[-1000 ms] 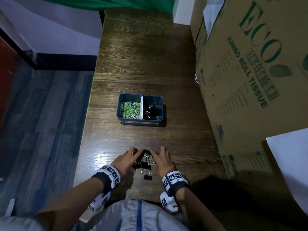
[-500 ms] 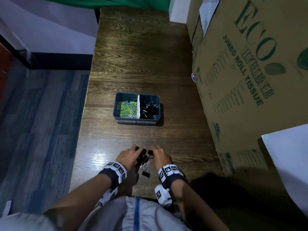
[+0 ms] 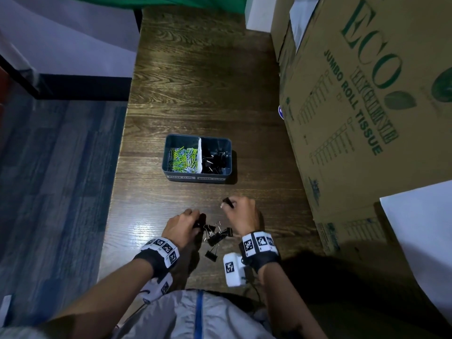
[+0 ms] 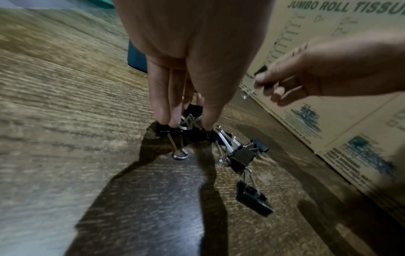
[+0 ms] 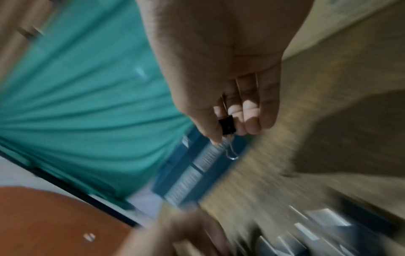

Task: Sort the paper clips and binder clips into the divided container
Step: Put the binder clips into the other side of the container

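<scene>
The grey-blue divided container (image 3: 197,177) stands mid-table, with coloured paper clips (image 3: 183,159) in its left half and black binder clips (image 3: 215,160) in its right half. A small heap of black binder clips (image 3: 216,234) (image 4: 243,155) lies near the table's front edge. My left hand (image 3: 182,225) reaches down on the heap's left side, its fingertips (image 4: 166,119) pinching binder clips there. My right hand (image 3: 242,214) is lifted off the heap toward the container and pinches one binder clip (image 3: 227,202) (image 5: 227,127) between thumb and fingers; the right wrist view is blurred.
A big cardboard box (image 3: 367,106) printed "ECO JUMBO ROLL TISSUE" walls off the table's right side. The table's left edge (image 3: 115,192) drops to a blue floor. A white sheet (image 3: 420,236) lies at the right front.
My right hand has left the heap and risen forward with one binder clip pinched. The left hand stays on the heap, fingers now closed on clips.
</scene>
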A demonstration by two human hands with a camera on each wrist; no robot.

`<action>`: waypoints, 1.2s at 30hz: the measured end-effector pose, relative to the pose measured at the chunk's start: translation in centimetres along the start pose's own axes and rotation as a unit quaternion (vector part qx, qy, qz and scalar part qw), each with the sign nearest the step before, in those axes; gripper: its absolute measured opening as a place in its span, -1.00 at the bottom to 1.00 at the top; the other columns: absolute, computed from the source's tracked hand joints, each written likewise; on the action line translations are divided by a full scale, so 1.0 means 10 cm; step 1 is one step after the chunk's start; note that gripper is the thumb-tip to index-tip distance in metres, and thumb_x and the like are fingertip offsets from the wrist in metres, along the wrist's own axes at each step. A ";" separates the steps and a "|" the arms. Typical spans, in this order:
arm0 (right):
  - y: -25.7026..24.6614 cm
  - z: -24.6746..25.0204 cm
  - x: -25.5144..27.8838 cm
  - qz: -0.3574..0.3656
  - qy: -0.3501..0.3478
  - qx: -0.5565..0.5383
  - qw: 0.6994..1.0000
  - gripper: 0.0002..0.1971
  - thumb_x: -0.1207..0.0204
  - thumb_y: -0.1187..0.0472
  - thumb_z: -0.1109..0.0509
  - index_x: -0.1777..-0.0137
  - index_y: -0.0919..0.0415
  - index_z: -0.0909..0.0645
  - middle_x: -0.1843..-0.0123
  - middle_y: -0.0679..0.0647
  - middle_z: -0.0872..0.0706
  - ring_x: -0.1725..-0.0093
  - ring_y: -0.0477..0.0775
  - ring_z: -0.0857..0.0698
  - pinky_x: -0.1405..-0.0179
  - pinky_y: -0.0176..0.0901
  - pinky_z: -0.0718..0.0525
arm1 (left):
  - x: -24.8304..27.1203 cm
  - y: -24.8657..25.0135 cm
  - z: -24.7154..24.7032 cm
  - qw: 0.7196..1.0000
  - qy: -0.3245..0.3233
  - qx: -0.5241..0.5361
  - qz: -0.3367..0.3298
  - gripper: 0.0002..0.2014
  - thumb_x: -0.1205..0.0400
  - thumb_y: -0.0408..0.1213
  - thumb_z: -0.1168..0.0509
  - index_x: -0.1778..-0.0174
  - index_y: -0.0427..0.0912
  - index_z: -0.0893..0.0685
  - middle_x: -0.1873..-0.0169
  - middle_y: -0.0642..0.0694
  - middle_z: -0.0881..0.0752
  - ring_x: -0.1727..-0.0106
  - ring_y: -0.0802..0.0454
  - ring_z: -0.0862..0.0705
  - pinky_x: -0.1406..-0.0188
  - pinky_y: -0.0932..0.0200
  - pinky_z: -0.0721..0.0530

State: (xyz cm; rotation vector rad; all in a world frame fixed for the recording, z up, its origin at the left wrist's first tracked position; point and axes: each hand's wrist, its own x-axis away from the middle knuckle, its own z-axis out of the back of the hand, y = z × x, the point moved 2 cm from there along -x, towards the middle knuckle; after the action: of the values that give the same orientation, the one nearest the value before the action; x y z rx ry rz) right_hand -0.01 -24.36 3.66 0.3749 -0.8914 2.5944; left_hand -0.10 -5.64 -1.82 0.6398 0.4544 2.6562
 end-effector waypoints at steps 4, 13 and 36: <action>-0.40 0.38 -0.31 0.088 0.070 -0.039 0.993 -0.81 -0.59 0.12 -0.49 -0.10 0.21 -0.75 0.04 0.00 -0.76 0.15 -0.07 -0.68 0.29 -0.41 -0.55 | 0.04 0.05 0.12 1.000 0.012 0.023 0.000 -0.64 -0.55 -0.14 -0.39 -0.21 -0.09 -0.46 -0.10 -0.09 -0.61 0.01 -0.14 -0.67 0.14 0.04 -0.60; -0.32 0.35 -0.44 0.043 0.057 -0.076 0.995 -0.71 -0.54 0.27 -0.53 -0.24 0.08 -0.69 0.03 -0.01 -0.77 0.02 -0.01 -0.75 -0.04 0.01 -0.79 | -0.54 0.36 1.17 0.974 0.166 0.129 -0.083 -0.72 -0.56 -0.12 -0.45 -0.08 -0.11 -0.55 0.12 -0.04 -0.70 0.29 0.06 -0.67 0.27 0.03 -0.75; 0.41 -0.66 0.33 0.061 -0.167 0.177 0.968 -0.14 -0.29 -0.01 -0.70 -0.58 -0.14 -0.37 -0.46 0.09 -0.32 -0.46 0.21 -0.40 -0.38 0.19 -0.56 | 0.02 -0.15 -0.09 0.980 -0.125 -0.120 -0.103 -0.26 -0.53 -0.26 -0.43 -0.61 -0.01 -0.25 -0.48 -0.19 -0.28 -0.25 -0.19 -0.56 -0.05 -0.05 -0.70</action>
State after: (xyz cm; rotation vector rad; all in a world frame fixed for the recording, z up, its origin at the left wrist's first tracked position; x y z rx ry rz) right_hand -5.53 -22.31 -2.42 0.9025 -0.5576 2.8575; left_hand -0.26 -4.46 -3.05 0.7897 0.1187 2.3473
